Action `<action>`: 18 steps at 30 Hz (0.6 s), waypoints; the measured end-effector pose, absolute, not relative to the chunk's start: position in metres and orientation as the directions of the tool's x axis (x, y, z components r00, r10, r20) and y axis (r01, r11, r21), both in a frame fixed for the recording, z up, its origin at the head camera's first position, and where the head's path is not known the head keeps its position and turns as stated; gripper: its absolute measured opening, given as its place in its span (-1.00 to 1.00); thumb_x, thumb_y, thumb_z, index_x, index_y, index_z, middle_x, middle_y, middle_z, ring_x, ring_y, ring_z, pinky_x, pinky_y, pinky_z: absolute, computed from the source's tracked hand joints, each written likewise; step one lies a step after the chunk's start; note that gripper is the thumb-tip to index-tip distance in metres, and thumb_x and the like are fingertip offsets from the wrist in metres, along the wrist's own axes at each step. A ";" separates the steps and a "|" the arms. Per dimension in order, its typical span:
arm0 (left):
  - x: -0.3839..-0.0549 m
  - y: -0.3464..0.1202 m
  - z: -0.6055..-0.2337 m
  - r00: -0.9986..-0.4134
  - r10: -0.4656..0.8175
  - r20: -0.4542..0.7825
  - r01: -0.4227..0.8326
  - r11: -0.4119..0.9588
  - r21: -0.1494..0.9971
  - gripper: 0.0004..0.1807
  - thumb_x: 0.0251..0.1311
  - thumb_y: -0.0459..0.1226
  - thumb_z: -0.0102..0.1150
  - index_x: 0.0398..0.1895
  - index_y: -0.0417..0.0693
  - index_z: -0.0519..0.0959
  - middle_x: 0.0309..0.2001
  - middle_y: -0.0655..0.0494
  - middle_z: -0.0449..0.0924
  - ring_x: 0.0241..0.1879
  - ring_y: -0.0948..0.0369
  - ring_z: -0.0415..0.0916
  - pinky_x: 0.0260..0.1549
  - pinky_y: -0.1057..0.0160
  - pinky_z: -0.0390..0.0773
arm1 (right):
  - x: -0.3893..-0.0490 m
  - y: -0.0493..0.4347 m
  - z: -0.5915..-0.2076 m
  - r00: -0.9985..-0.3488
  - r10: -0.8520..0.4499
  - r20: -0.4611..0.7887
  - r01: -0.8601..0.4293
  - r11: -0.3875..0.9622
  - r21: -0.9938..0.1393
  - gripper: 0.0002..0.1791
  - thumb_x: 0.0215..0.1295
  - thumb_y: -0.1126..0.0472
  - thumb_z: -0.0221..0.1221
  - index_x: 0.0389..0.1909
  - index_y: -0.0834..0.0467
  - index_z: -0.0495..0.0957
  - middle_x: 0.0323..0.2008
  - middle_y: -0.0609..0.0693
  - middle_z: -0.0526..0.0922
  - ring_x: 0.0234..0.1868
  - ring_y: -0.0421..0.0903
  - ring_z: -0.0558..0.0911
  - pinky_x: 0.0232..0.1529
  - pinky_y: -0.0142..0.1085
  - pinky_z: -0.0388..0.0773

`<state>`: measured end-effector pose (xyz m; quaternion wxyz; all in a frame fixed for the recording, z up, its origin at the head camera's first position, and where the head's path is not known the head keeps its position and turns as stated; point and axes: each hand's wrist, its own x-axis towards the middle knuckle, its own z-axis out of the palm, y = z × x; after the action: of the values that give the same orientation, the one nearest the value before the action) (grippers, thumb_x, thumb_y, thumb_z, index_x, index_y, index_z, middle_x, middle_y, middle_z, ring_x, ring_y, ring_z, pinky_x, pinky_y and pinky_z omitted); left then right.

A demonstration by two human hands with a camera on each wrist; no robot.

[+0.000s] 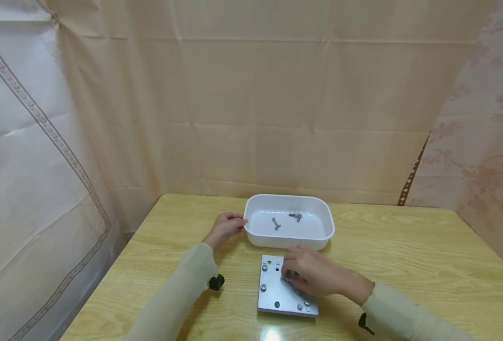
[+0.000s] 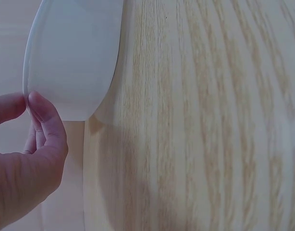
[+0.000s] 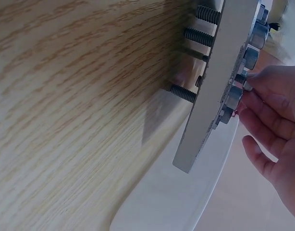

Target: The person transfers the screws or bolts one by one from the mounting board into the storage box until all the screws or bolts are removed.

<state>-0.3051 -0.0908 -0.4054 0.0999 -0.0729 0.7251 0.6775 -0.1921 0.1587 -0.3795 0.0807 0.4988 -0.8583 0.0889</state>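
My left hand (image 1: 227,229) pinches the left end of the rim of a white plastic tray (image 1: 289,242), thumb on the outer side in the left wrist view. A few metal bolts (image 1: 276,224) lie inside the tray. In front of it, a flat metal plate (image 1: 271,278) carries several bolts and has open holes. My right hand (image 1: 313,270) is over the plate's right half, hiding part of it. In the right wrist view its thumb and fingertip pinch a small bolt (image 3: 240,78) at the plate's upper face, among larger bolt heads. Threaded bolt ends (image 3: 199,37) stick out underneath.
The wooden table (image 1: 388,255) extends on both sides of the plate and tray. Behind its far edge hangs a beige cloth (image 1: 251,118), with pale patterned cloth at either side. A dark piece (image 1: 216,282) sits at the left sleeve's cuff.
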 end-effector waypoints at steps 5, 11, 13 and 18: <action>-0.305 -0.092 -0.406 -0.969 0.023 -0.247 -0.245 0.074 0.967 -0.64 0.17 -0.41 0.23 0.03 -0.37 0.50 -0.18 -0.06 0.54 -0.39 0.26 0.50 -0.30 0.39 0.63 | -0.192 0.160 -0.379 -0.487 -0.841 0.234 -0.872 0.481 -0.086 -0.88 0.09 0.19 0.32 -0.33 -0.03 0.63 -0.37 -0.24 0.59 -0.25 -0.34 0.46 -0.13 -0.41 0.46; -0.305 -0.091 -0.408 -0.972 0.031 -0.234 -0.232 0.062 0.971 -0.65 0.17 -0.42 0.22 0.01 -0.41 0.49 -0.23 -0.05 0.54 -0.43 0.29 0.49 -0.41 0.47 0.57 | -0.192 0.160 -0.379 -0.493 -0.840 0.225 -0.870 0.477 -0.123 -0.89 0.10 0.17 0.33 -0.34 -0.03 0.63 -0.38 -0.26 0.58 -0.27 -0.36 0.44 -0.14 -0.43 0.46; -0.305 -0.091 -0.409 -0.972 0.034 -0.233 -0.231 0.058 0.971 -0.65 0.17 -0.41 0.22 0.01 -0.41 0.49 -0.24 -0.04 0.54 -0.44 0.29 0.48 -0.42 0.48 0.56 | -0.192 0.160 -0.379 -0.501 -0.838 0.215 -0.865 0.480 -0.144 -0.90 0.11 0.17 0.32 -0.34 -0.03 0.63 -0.38 -0.26 0.58 -0.28 -0.37 0.44 -0.16 -0.45 0.46; -0.305 -0.091 -0.407 -0.971 0.032 -0.236 -0.234 0.061 0.970 -0.64 0.18 -0.40 0.22 0.03 -0.39 0.49 -0.19 -0.06 0.54 -0.40 0.28 0.49 -0.36 0.45 0.59 | -0.194 0.160 -0.377 -0.513 -0.833 0.205 -0.856 0.482 -0.185 -0.90 0.11 0.18 0.32 -0.35 -0.03 0.62 -0.39 -0.25 0.58 -0.30 -0.37 0.46 -0.19 -0.49 0.46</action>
<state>-0.3051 -0.0911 -0.4073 0.0976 -0.0701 0.7217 0.6817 -0.1938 0.1600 -0.3774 0.0433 0.4914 -0.8597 0.1325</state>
